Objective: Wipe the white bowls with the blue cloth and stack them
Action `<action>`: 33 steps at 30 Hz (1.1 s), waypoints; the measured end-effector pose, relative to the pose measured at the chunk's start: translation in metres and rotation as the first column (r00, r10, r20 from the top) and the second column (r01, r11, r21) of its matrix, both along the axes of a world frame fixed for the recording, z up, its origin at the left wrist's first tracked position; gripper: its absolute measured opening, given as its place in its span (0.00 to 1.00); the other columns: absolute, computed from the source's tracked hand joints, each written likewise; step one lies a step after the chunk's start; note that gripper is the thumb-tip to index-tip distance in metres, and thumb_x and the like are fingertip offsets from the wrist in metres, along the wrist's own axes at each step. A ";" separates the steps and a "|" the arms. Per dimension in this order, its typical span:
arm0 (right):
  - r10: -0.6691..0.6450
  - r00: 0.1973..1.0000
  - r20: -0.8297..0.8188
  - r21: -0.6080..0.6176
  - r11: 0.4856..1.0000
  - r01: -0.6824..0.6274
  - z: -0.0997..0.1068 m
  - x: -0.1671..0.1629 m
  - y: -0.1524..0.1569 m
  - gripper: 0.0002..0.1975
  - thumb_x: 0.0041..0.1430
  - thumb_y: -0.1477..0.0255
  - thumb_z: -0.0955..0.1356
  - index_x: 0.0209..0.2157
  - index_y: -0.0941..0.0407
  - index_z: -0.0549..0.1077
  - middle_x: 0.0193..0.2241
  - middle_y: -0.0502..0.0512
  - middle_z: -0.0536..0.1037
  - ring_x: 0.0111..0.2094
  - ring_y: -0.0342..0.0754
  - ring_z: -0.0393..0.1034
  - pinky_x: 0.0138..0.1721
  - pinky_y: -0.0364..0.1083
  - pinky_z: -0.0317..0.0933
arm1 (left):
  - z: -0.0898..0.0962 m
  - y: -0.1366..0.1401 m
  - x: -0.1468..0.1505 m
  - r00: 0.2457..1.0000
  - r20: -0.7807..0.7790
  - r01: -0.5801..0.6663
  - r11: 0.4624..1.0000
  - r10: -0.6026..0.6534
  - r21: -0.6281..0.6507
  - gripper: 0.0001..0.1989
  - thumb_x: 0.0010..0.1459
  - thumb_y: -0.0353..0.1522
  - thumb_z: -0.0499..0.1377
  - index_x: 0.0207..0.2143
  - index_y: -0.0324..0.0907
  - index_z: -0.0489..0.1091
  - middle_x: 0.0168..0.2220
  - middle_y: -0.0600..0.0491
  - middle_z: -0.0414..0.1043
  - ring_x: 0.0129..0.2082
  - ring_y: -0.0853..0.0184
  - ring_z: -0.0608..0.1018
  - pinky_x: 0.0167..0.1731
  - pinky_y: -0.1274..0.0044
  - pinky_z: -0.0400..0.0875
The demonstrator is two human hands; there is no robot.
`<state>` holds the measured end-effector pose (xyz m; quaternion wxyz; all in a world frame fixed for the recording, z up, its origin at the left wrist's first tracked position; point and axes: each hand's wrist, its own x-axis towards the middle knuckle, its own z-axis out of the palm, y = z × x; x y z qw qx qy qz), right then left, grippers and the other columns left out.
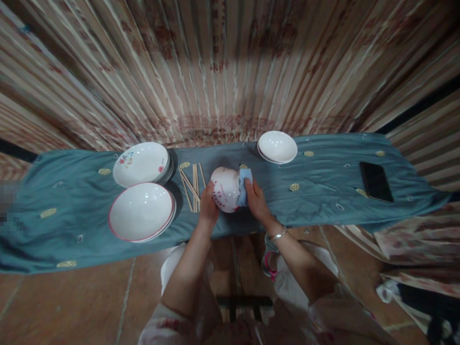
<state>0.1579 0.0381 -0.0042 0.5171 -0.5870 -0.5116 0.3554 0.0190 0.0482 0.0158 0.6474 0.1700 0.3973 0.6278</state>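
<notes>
A white bowl [226, 189] with red markings is held up over the middle of the table, its outer side turned towards me. My left hand [209, 203] grips its left edge. On the other side my right hand [257, 199] is closed on a light blue cloth [245, 186], pressed against the bowl's right side. Several wooden chopsticks [194, 189] lie on the tablecloth just left of the bowl, some crossing each other.
Stacked plates [142, 163] and red-rimmed large bowls [142, 213] stand on the left. Two nested small bowls [277, 146] sit at the back right. A black phone-like slab [376, 181] lies far right on the green tablecloth [323, 191]. Behind the table hangs a curtain [215, 86].
</notes>
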 end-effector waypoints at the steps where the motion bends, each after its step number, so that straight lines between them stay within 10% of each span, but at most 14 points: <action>1: -0.001 1.000 -0.027 -0.007 1.000 0.001 -0.001 -0.001 -0.003 0.35 0.66 0.44 0.57 0.51 0.60 0.75 0.45 0.62 0.82 0.48 0.55 0.74 0.53 0.53 0.66 | 0.000 0.000 0.000 1.000 0.009 0.000 1.000 0.000 -0.007 0.14 0.55 0.41 0.66 0.37 0.39 0.78 0.34 0.49 0.83 0.53 0.57 0.81 0.57 0.67 0.71; 12: 0.010 0.999 -0.044 -0.004 1.000 -0.010 -0.011 -0.011 -0.028 0.39 0.69 0.46 0.55 0.63 0.64 0.67 0.62 0.71 0.71 0.64 0.57 0.65 0.67 0.58 0.55 | 0.002 0.004 -0.001 0.997 0.065 -0.026 0.998 0.030 -0.063 0.10 0.60 0.36 0.62 0.36 0.39 0.78 0.32 0.49 0.83 0.48 0.58 0.83 0.57 0.67 0.73; 33: 0.121 0.892 0.436 0.088 0.980 -0.177 -0.035 -0.020 -0.062 0.38 0.73 0.60 0.56 0.73 0.62 0.34 0.74 0.71 0.44 0.75 0.56 0.38 0.72 0.64 0.44 | 0.006 0.006 -0.003 0.991 0.094 -0.080 0.978 0.099 -0.192 0.15 0.67 0.34 0.53 0.45 0.36 0.76 0.36 0.48 0.83 0.50 0.61 0.82 0.58 0.69 0.71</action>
